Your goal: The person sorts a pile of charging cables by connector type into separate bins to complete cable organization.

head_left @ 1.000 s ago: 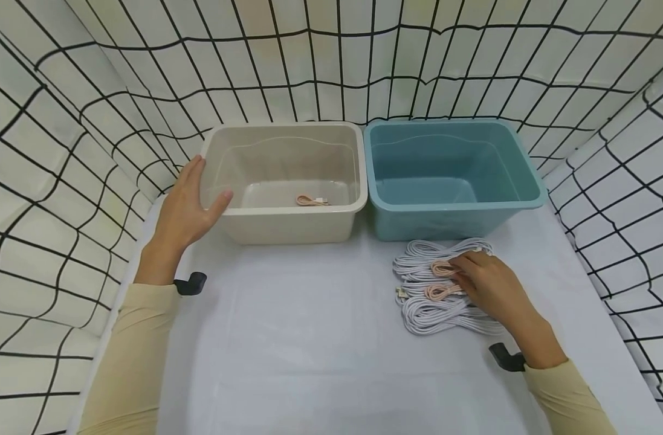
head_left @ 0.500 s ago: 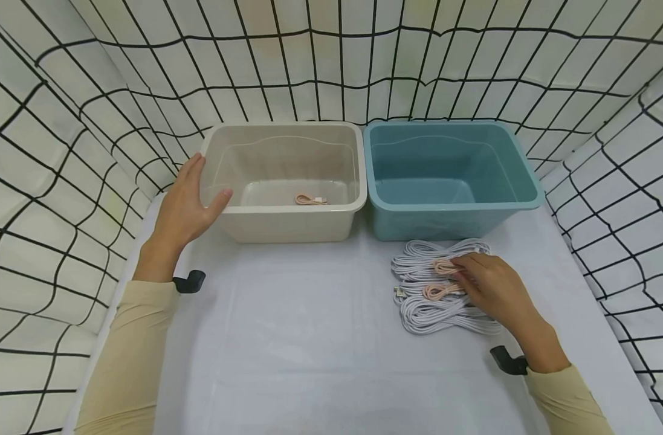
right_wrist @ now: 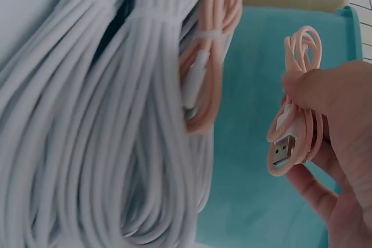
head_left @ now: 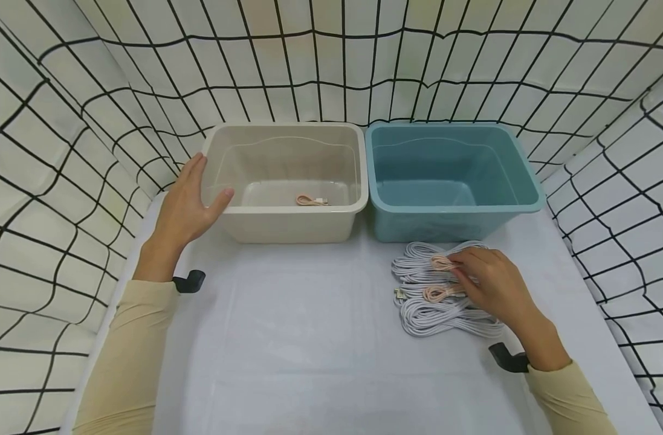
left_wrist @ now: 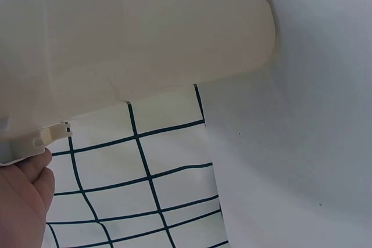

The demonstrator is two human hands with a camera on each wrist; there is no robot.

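While the left hand (head_left: 184,204) rests at the left end of the beige bin (head_left: 293,227), thumb spread from fingers, the right hand (head_left: 494,287) pinches one pink cable (right_wrist: 302,137) between thumb and fingers, over white cables (head_left: 431,319). Another pink cable (head_left: 437,294) lies on those, near the teal bin (head_left: 429,226).

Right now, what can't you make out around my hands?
Head view: the right end of the held pink cable, hidden by your right hand.
Left wrist view: the rest of your left hand, cut off by the picture's edge.
Left wrist view: the inside of the beige bin, hidden by its wall.
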